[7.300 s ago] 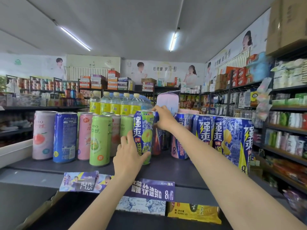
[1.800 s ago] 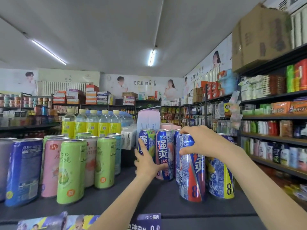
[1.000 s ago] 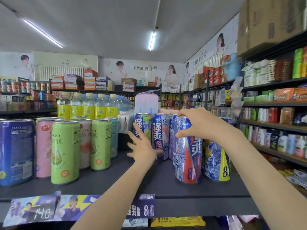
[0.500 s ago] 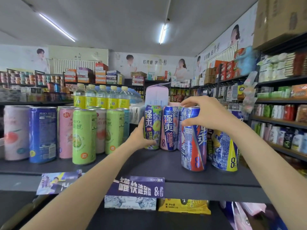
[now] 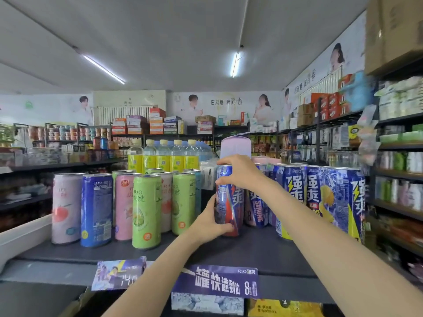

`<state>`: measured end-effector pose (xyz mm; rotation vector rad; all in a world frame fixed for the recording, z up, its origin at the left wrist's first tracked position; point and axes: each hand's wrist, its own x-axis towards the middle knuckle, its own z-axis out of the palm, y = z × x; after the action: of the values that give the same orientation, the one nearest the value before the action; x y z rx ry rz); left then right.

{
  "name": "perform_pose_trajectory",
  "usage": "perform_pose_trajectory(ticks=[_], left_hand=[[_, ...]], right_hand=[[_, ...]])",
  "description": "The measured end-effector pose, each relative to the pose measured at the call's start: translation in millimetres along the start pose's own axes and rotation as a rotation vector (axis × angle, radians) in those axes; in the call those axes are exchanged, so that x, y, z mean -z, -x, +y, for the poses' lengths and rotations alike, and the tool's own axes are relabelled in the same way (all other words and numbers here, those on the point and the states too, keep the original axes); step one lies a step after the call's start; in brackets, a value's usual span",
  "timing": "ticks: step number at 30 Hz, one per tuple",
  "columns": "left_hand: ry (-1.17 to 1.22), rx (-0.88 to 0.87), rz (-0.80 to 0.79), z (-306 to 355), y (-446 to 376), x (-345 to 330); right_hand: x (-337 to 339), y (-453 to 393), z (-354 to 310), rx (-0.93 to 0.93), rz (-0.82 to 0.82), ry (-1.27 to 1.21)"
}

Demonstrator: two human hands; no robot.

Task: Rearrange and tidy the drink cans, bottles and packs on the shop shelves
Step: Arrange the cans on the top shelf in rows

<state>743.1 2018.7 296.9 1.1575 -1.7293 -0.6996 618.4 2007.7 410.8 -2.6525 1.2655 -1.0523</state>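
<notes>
Your right hand (image 5: 240, 171) grips the blue can (image 5: 230, 202) at its top; your left hand (image 5: 211, 221) wraps its base, apparently upright on the shelf (image 5: 263, 250).

Glossy metal cans (image 5: 146, 209) stand on a matt dark shelf (image 5: 263, 250).

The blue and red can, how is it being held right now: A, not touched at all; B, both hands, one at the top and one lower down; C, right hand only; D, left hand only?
B: the right hand grips the top of the can and the left hand wraps its lower part.
</notes>
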Motion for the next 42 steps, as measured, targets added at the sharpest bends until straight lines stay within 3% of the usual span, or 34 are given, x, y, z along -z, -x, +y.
perform_pose_trajectory(ticks=[4,7,9,13,15,22,35,42], left_hand=[[-0.061,0.020,0.114,-2,-5,-13],[-0.246,0.054,0.208,-4,-7,-16],[-0.347,0.138,0.255,0,-9,-16],[-0.434,0.146,0.304,8,-8,-24],[-0.419,0.092,0.325,8,-6,-22],[-0.337,0.005,0.284,6,0,-16],[-0.347,-0.014,0.275,4,-2,-17],[-0.344,-0.036,0.254,4,-1,-15]], right_hand=[[10,4,3,0.004,-0.088,0.087],[44,17,13,-0.022,0.087,0.267],[72,26,26,-0.083,0.121,0.457],[91,49,43,-0.297,-0.208,0.644],[85,57,48,-0.340,-0.243,0.676],[75,57,57,-0.378,-0.143,0.675],[72,34,32,-0.247,-0.180,0.344],[51,14,30,-0.256,-0.211,0.327]])
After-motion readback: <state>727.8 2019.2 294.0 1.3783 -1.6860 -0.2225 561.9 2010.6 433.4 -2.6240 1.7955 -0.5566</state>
